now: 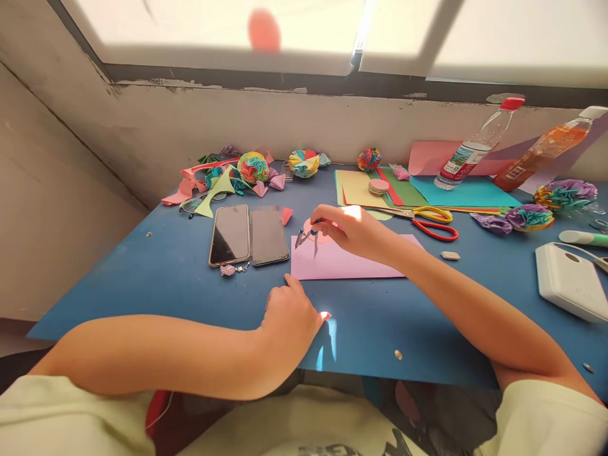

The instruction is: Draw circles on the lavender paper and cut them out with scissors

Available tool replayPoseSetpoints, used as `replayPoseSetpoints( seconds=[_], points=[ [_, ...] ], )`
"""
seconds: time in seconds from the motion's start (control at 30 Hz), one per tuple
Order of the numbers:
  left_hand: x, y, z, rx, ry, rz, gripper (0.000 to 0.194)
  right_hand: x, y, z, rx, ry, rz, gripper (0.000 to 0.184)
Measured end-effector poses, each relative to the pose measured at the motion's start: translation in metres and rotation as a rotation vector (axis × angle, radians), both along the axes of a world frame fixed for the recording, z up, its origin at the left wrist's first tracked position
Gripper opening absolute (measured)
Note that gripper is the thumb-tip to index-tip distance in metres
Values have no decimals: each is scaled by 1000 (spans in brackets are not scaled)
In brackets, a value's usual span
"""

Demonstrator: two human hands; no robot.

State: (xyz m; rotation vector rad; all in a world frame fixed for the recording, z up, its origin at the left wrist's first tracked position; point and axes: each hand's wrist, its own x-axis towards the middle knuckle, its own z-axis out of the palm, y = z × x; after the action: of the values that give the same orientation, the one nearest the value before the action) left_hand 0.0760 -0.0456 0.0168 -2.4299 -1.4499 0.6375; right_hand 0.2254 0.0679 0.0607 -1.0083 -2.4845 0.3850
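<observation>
My right hand (355, 230) pinches the top of a small drawing compass (306, 235), whose legs stand on the upper left corner of a pink paper sheet (346, 263) on the blue table (190, 278). A small pink paper circle (317, 229) lies under the compass. My left hand (292, 316) rests curled on the table just below the sheet's lower left corner, fingers folded in, with nothing visible in it.
Two dark phones (230, 234) (268, 236) lie left of the sheet. Scissors with red and yellow handles (430, 221), coloured paper sheets (456, 190), folded paper balls (254, 167), two bottles (470, 155) (541, 149), an eraser (450, 256) and a white box (570, 282) lie to the right and behind.
</observation>
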Motion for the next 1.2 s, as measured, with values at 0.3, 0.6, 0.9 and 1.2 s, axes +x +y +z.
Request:
replayPoseSetpoints(
  seconds=[0.3, 0.6, 0.9, 1.2],
  points=[
    [-3, -30, 7, -50, 40, -22, 58, 4, -2, 2, -162, 47, 216, 20],
    [-2, 2, -22, 73, 18, -67, 54, -4, -7, -6, -26, 72, 133, 17],
    [-2, -5, -35, 199, 46, -149, 45, -10, -6, -11, 17, 66, 22, 19],
    [-5, -5, -23, 55, 34, -281, 42, 2, -7, 7, -80, -37, 207, 21]
  ],
)
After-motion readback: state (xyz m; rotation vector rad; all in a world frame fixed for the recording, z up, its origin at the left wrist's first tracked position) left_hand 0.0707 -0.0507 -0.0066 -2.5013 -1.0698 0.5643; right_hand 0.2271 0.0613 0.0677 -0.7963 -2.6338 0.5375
